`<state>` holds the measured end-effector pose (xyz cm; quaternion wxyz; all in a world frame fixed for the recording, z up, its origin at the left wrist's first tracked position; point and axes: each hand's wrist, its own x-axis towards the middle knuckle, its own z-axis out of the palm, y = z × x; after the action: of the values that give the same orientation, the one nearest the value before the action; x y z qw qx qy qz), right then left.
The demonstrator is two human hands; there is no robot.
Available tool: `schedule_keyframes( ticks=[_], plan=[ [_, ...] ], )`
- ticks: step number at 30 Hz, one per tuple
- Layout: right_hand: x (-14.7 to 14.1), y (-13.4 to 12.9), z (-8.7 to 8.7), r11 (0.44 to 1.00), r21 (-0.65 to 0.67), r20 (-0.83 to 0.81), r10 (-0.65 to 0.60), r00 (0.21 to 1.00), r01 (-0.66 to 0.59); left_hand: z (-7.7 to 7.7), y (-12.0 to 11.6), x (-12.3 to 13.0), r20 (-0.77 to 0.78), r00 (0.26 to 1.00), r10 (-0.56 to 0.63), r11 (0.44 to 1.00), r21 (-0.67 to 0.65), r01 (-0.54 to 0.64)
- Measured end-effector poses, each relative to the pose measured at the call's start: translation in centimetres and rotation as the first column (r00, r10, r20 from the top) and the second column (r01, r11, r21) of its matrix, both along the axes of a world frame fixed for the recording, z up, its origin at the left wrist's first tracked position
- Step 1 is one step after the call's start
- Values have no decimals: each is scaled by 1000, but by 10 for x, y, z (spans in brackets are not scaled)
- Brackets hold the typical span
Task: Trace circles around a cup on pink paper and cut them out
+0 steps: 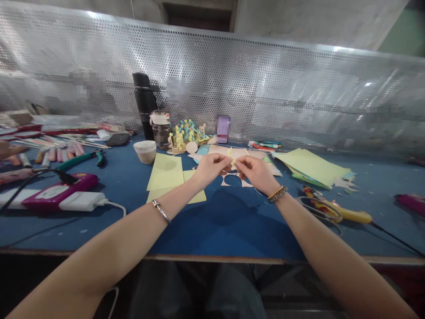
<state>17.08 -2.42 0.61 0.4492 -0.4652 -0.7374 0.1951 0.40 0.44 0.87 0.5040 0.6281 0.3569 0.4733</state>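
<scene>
Over the middle of the blue table, my left hand (215, 166) and my right hand (255, 173) meet, fingertips nearly touching. Each pinches a small yellow paper piece (233, 162); its exact shape is mostly hidden by the fingers. Just beyond and beneath them lie pale paper sheets (212, 150), one with round cut-outs. Two yellow sheets (166, 175) rest to the left of my left hand, partly overlapping. Behind, small yellow and blue paper shapes (186, 133) stand in a cluster, with a pale paper disc (191, 147) in front.
A paper cup (145, 153), lidded jar (161, 130) and black flask (144, 104) stand back left. A power strip (59, 195) and pliers (79, 160) lie left; another person's hand (6, 149) shows there. Right are yellow sheets (312, 164), scissors (320, 210) and a yellow-handled corded tool (355, 215).
</scene>
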Motion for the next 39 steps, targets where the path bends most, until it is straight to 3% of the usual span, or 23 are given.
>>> schedule_keyframes(
  ticks=[5,18,27,32,39],
  plan=[
    [0,1,0,999,-47,-59,-3,998,0,-1,0,-1,85,995,-46,999,10,45],
    [0,-1,2,996,-77,-97,33,995,-41,-3,3,-1,83,996,-22,997,72,16],
    [1,3,0,962,-222,-348,72,935,-157,-4,3,-3,27,993,-119,973,203,111],
    [1,2,0,937,-273,-421,88,903,-219,-3,2,-3,30,996,-85,974,215,77],
    [0,1,0,942,-270,-417,73,906,-200,-2,2,-4,-3,1000,-30,972,231,29]
  ],
)
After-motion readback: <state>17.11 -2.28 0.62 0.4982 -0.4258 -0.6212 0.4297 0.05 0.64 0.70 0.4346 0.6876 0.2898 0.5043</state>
